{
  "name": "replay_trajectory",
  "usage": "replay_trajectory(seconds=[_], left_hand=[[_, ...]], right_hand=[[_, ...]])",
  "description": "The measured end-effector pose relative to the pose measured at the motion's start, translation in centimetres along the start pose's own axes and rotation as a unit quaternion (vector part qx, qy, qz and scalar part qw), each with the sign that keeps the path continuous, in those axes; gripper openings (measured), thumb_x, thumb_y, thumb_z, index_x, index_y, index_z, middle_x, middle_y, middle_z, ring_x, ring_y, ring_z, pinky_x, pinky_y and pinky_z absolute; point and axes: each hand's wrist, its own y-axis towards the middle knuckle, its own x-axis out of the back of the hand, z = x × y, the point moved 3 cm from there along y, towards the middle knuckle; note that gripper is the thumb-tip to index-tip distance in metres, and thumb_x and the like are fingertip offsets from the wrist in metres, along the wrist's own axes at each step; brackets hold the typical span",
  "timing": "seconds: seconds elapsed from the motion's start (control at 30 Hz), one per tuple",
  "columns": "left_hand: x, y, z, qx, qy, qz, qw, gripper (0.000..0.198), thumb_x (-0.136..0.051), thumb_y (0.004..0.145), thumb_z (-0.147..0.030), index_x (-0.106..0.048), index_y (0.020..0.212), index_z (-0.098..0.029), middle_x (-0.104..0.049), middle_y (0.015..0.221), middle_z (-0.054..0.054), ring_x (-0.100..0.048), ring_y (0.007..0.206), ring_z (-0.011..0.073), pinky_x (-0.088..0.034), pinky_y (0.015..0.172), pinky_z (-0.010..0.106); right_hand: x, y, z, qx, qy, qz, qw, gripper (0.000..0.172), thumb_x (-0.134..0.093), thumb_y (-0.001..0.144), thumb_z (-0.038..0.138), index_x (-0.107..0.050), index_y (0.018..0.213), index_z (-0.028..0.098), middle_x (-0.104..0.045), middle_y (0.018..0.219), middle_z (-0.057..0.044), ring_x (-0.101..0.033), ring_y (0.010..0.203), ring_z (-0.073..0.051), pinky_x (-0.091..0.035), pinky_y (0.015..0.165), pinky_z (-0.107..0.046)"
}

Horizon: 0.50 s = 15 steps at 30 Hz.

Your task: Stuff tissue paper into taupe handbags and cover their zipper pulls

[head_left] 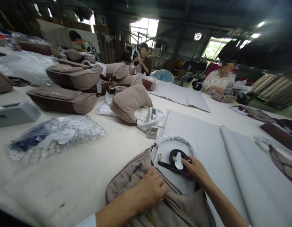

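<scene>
A taupe fabric handbag (183, 208) with dark trim lies in front of me, its zipped edge facing the middle. My left hand (151, 187) bends over the bag beside this edge, fingers curled on the fabric; the thumb is hidden. Just beyond the bag's edge, my right hand (195, 168) pinches a coiled dark strap (172, 153) with a gold clasp (159, 157). A white oval piece (179, 161) sits across the coil at my fingertips. The bag's handle (176, 138), wrapped in white, arches behind the coil.
Beyond are another handbag (129, 102), a grey tape dispenser (151, 130), piled bags (72, 77) and a plastic bag of white tags (63, 134). White sheets (207, 145) cover the table's right. Three people work across the table, one person (219, 80) at the right.
</scene>
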Motion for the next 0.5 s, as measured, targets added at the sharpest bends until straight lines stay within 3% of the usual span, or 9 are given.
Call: replay_trajectory(seconds=[0.07, 0.13, 0.3, 0.4, 0.5], left_hand=[[1.4, -2.3, 0.5, -0.024, 0.019, -0.043, 0.999, 0.006, -0.049, 0.083, -0.018, -0.053, 0.078, -0.018, -0.058, 0.074, 0.003, -0.052, 0.072, 0.0172, -0.041, 0.088, 0.043], [3.4, -5.2, 1.3, -0.021, 0.019, -0.067, 0.997, 0.011, -0.045, 0.078, -0.01, -0.051, 0.075, -0.019, -0.056, 0.07, 0.003, -0.048, 0.068, 0.0164, -0.041, 0.081, 0.039], [9.5, -13.0, 3.1, 0.058, -0.015, -0.105, 0.993, 0.022, -0.039, 0.07, -0.009, -0.054, 0.081, -0.02, -0.057, 0.073, 0.005, -0.05, 0.071, 0.0192, -0.041, 0.077, 0.041], [11.3, -16.7, 4.0, 0.147, 0.012, -0.106, 0.983, 0.022, -0.038, 0.073, -0.009, -0.054, 0.08, -0.021, -0.059, 0.076, 0.005, -0.054, 0.078, 0.0196, -0.039, 0.09, 0.046], [11.4, -18.4, 5.3, 0.191, 0.034, -0.116, 0.974, 0.022, -0.037, 0.075, -0.006, -0.054, 0.076, -0.02, -0.06, 0.076, 0.004, -0.055, 0.082, 0.0183, -0.036, 0.097, 0.048]], right_hand=[[-1.1, 0.4, 1.2, 0.025, -0.064, 0.0, 0.998, 0.027, -0.053, 0.075, 0.032, -0.061, 0.095, 0.016, -0.066, 0.072, -0.007, -0.063, 0.057, -0.021, -0.048, 0.051, -0.029], [-2.8, 0.8, 3.2, 0.066, -0.11, 0.007, 0.992, 0.023, -0.054, 0.076, 0.029, -0.065, 0.09, 0.015, -0.065, 0.068, -0.007, -0.062, 0.057, -0.021, -0.047, 0.056, -0.03], [-7.4, -0.9, 9.8, 0.228, -0.122, 0.015, 0.966, 0.034, -0.053, 0.081, 0.032, -0.063, 0.11, 0.015, -0.066, 0.099, -0.009, -0.061, 0.077, -0.021, -0.045, 0.08, -0.034], [-9.4, -3.7, 11.5, 0.364, -0.11, 0.087, 0.921, 0.034, -0.047, 0.088, 0.038, -0.061, 0.114, 0.021, -0.065, 0.104, -0.006, -0.059, 0.068, -0.016, -0.047, 0.075, -0.03], [-12.0, -5.3, 11.0, 0.46, -0.123, 0.202, 0.856, 0.034, -0.045, 0.091, 0.037, -0.06, 0.117, 0.021, -0.064, 0.111, -0.008, -0.064, 0.083, -0.018, -0.05, 0.077, -0.029]])
